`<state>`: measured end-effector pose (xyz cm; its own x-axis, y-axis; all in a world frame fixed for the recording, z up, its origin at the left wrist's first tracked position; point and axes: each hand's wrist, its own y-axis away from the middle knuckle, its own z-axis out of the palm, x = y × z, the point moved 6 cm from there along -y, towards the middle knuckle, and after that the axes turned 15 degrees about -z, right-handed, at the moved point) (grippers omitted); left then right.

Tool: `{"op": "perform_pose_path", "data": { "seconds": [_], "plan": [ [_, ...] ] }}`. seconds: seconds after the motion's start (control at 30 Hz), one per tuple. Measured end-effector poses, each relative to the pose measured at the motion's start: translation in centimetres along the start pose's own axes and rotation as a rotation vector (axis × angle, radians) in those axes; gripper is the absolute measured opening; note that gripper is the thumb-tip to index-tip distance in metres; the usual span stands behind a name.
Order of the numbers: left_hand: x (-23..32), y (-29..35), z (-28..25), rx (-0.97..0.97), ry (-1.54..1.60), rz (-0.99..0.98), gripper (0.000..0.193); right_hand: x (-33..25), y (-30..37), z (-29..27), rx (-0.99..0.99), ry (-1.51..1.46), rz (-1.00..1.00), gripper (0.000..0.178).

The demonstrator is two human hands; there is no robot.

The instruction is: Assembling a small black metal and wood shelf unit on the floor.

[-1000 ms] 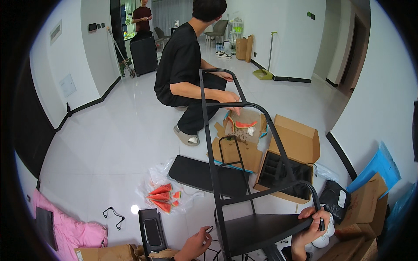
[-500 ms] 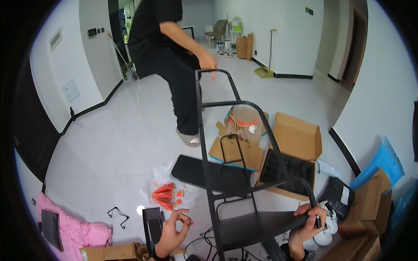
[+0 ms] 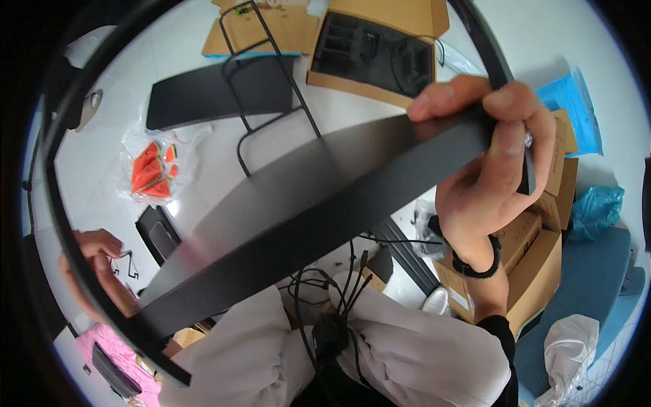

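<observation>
Shelf board: one, curved and black (image 3: 319, 197), raised above the lap, slanting from low at the left to high at the right.
Curved tubes: two black stretches, one by the board's left end (image 3: 53, 163), one by its right end (image 3: 488, 44).
Ladder-like frame: one, black (image 3: 249, 46), seen beyond the board; whether they join, I cannot tell.
Watermelon slices: five that I can count (image 3: 150, 173), three larger and two smaller, on one clear plastic bag (image 3: 196, 139) on the floor.
Flat panel: one, black (image 3: 196, 95), on the floor just beside the bag.
Open carton: one, with a black insert (image 3: 349, 44).
Cables: several, black (image 3: 352, 271), tangled between two light-trousered legs (image 3: 230, 353); too tangled to count.
Right hand: (image 3: 491, 142) forearm rising from below, wrist in one dark band (image 3: 494, 261); fingers curled closed around the board's right corner, next to the tube.
Left hand: (image 3: 102, 271) low at the board's left end, partly behind the tube; fingers bent, but whether they grip anything, I cannot tell.
</observation>
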<state>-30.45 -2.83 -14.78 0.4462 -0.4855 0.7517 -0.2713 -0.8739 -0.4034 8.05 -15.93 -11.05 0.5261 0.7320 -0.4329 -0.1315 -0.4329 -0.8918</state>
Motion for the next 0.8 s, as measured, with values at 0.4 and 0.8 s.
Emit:
{"op": "perform_pose_path", "data": {
  "seconds": [0.4, 0.8],
  "plan": [
    [-3.4, -3.1, -3.5, -0.242, -0.332, -0.06, 0.041, 4.2, -1.5, 0.7, -0.184, -0.069, -0.044, 0.03],
    [0.0, -2.3, -4.6, -0.145, -0.028, 0.15, 0.043, 5.0, -1.5, 1.7, -0.224, -0.162, -0.097, 0.038]
  ]
}}
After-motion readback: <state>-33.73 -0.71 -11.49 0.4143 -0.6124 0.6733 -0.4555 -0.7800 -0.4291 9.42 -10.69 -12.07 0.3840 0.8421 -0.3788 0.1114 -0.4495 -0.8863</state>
